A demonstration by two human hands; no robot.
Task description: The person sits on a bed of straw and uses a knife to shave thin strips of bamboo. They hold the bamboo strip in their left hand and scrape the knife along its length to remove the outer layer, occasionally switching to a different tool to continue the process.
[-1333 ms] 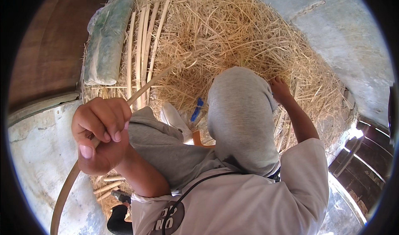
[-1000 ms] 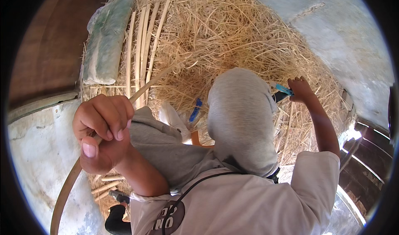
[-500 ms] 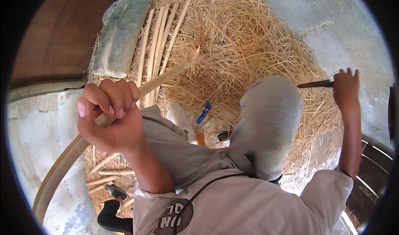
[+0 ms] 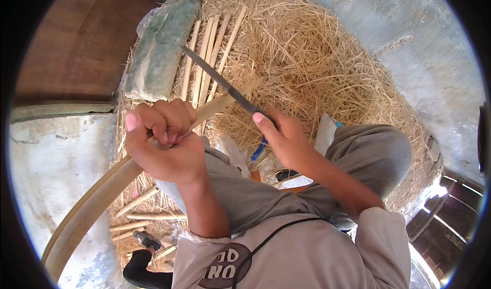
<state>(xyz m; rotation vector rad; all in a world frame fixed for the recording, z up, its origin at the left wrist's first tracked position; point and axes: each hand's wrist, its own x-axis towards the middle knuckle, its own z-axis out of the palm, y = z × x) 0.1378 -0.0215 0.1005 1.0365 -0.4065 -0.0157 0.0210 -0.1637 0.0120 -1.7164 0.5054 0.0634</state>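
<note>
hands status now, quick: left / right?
Left hand: closed, fingers curled around a long bamboo-like strip.
Right hand: closed, holding a dark-bladed knife, blade pointing up and left in view.

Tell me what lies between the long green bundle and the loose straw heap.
In the head view, several pale strips lie there, side by side; a knife crosses in front.

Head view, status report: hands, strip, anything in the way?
Left hand grips pale strip. Right hand grips knife. Knife crosses over strip in view, contact unclear. Straw-like shavings below.
</note>
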